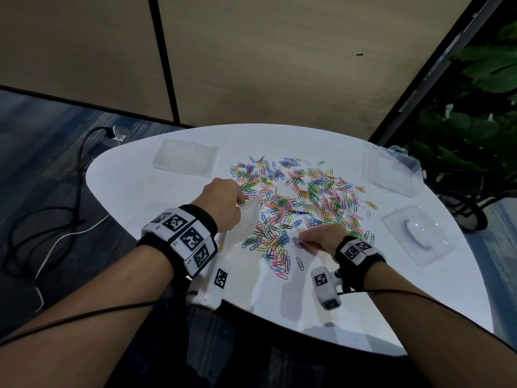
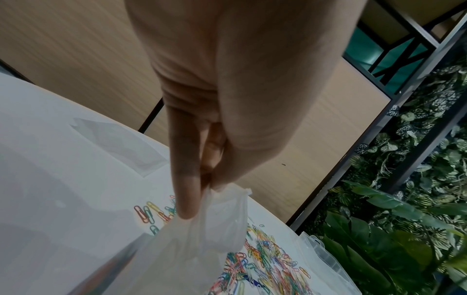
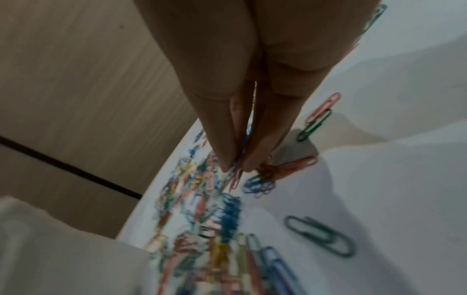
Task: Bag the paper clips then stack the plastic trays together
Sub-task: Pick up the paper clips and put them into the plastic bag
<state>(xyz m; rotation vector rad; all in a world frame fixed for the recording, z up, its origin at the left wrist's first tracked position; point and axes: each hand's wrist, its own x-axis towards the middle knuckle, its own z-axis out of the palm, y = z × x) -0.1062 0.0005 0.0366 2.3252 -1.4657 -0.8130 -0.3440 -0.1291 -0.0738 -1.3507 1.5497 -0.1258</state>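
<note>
Coloured paper clips (image 1: 302,200) lie scattered over the middle of the white table (image 1: 140,197). My left hand (image 1: 223,201) pinches the rim of a clear plastic bag (image 1: 246,219) at the pile's left edge; the left wrist view shows the bag (image 2: 202,235) hanging from thumb and finger. My right hand (image 1: 321,238) is at the pile's near edge and pinches a few clips (image 3: 236,175) between its fingertips. Two clear plastic trays sit at the right: one far (image 1: 391,169), one near (image 1: 419,233).
A second flat clear bag (image 1: 184,158) lies at the table's far left. Cables (image 1: 56,219) run over the floor on the left. Green plants (image 1: 475,135) stand beyond the table's right edge. A beige partition wall (image 1: 251,65) is behind.
</note>
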